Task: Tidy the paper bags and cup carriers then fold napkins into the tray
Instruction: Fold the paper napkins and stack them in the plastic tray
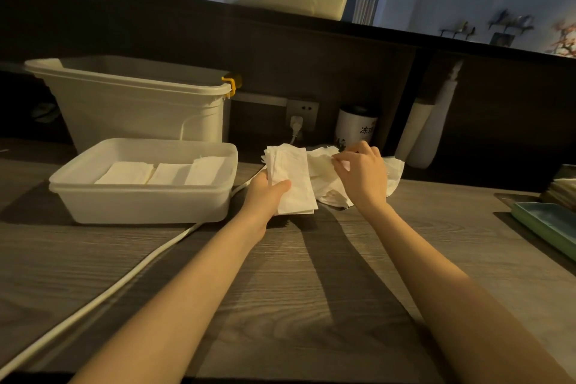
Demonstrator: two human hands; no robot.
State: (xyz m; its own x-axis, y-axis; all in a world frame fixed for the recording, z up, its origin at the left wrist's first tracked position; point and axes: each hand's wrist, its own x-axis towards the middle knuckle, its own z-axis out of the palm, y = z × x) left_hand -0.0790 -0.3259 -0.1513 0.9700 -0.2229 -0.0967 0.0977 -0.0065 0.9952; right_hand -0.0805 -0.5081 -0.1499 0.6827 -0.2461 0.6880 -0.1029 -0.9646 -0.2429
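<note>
The wooden counter is carrying everything, and the white tray sitting on it is serving here as the landmark. Behind the tray a taller white bin is standing, and a white cable is running from under the tray's right end toward the viewer. Inside the tray three folded napkins are lying flat, side by side. Just right of the tray, the left hand is gripping a folded stack of napkins, thumb curling over the front and fingers hidden behind it. Further right of the tray, a loose heap of unfolded napkins is lying on the counter, and the right hand is pinching the top edge of one sheet between thumb and fingertips. These sheets are looking very light, limp and easily torn or creased, so a gentle pinch at a corner or edge seems best for peeling one free, while the folded stack is probably holding together better when clamped across its lower end.
</note>
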